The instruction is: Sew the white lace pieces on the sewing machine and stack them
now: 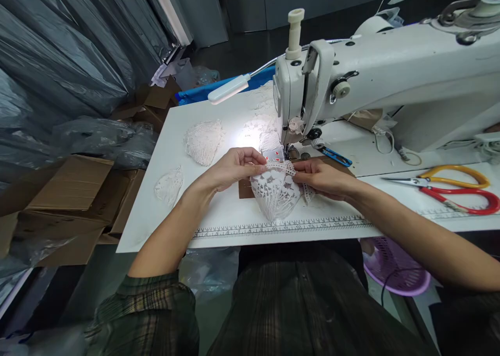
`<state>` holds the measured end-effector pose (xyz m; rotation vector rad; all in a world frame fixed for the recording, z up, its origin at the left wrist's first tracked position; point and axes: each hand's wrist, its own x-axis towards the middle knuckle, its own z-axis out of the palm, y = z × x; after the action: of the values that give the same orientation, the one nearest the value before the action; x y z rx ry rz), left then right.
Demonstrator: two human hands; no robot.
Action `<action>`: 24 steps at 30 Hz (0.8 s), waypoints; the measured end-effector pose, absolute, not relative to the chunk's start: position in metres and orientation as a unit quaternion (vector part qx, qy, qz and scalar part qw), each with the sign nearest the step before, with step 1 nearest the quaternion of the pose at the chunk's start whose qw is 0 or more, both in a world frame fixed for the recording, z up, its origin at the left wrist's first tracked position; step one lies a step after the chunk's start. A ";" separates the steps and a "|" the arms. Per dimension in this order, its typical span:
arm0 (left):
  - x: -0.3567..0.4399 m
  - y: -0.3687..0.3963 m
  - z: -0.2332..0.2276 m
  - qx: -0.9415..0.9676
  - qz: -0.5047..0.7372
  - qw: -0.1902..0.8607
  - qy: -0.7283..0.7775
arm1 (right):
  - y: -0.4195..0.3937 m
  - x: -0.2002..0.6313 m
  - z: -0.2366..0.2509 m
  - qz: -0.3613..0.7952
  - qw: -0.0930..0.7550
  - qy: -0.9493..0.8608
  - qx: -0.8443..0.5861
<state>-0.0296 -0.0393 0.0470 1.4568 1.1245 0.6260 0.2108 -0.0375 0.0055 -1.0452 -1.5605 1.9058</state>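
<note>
A white lace piece [276, 192], rounded at its lower end, lies in front of the needle area of a white sewing machine [375, 80]. My left hand [239, 168] pinches its upper left edge between thumb and fingers. On the other side, my right hand [322, 178] grips the upper right edge, where a narrow lace strip [308, 193] hangs below the fingers. The lace overlaps a brown board [246, 189] on the table. Just behind the hands is the presser foot [287, 152], partly hidden.
Lace pieces [204, 141] lie at the left, with more lace [260, 122] beside the machine head. A blue cutter [335, 156] and red-and-yellow-handled scissors [449, 187] rest at the right. A printed ruler [281, 228] runs along the front edge. Cardboard boxes [70, 184] stand left of the table.
</note>
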 end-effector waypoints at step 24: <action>-0.019 -0.024 -0.019 0.915 0.223 0.069 0.328 | -0.027 0.226 -0.005 0.321 0.259 -0.767 -0.492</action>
<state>-0.0193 -0.0238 -0.0188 2.7556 0.9864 0.6714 0.2256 -0.0267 -0.0051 -1.3327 -2.0791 0.8702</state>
